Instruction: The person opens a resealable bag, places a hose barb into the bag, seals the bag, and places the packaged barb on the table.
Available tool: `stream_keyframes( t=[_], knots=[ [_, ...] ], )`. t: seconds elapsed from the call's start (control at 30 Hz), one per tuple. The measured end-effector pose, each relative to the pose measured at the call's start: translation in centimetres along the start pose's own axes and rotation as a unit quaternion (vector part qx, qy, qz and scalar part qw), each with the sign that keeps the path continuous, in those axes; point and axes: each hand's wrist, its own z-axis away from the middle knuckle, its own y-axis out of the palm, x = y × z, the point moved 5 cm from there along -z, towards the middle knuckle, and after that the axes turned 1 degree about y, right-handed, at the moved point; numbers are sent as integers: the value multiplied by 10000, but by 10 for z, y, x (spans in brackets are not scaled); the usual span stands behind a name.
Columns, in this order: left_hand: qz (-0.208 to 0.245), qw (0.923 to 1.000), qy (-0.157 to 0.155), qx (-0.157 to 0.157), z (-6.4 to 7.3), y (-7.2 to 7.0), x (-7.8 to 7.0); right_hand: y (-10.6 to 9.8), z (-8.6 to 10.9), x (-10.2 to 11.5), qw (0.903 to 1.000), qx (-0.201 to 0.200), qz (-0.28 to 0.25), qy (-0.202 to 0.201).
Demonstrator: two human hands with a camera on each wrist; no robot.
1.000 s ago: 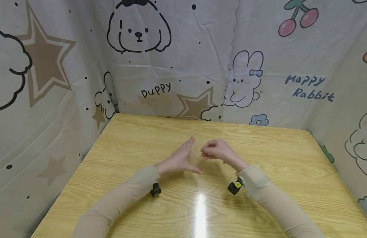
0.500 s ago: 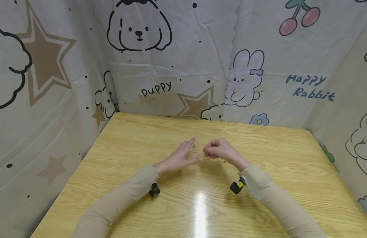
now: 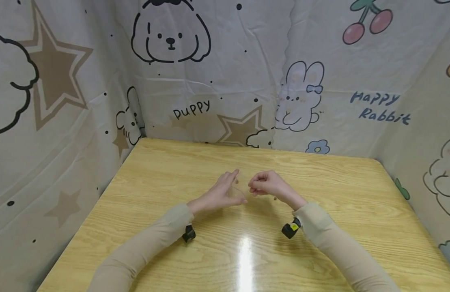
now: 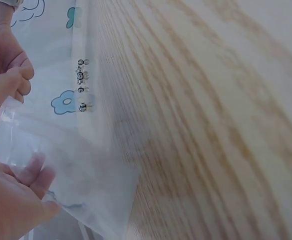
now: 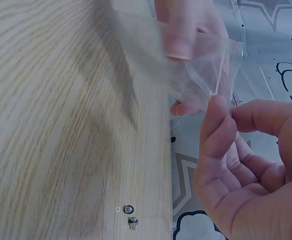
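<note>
Above the desk (image 3: 210,259), the clear bag (image 5: 191,80) hangs between the hands: the left hand (image 3: 214,195) spread around it, the right hand (image 3: 270,184) pinching its edge. Work on the bag looks unfinished; small metal parts (image 4: 81,76) lie loose, apart from the bag. Its mouth and any contents are hard to make out.

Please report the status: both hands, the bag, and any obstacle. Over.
Left hand: fingers spread, touching clear plastic bag. Right hand: pinches bag's edge. Small metal parts on table. No obstacle seen at the bag.
</note>
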Motion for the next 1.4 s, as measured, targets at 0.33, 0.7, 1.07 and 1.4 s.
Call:
stream_keyframes(
  t=[0.33, 0.7, 1.07, 1.4],
  knots=[
    [-1023, 9945, 59, -218, -4, 5, -6, 2, 1, 5, 9999, 22, -105, 50],
    [-421, 9990, -170, 23, -3, 7, -6, 6, 1, 9, 9998, 91, -187, -16],
    [968, 9948, -284, -145, 0, 1, 2, 2, 1, 2, 9998, -13, -182, 95],
    [1257, 9916, -126, -276, 3, -1, 1, -1, 3, -1, 9998, 2, -195, 88]
  ],
)
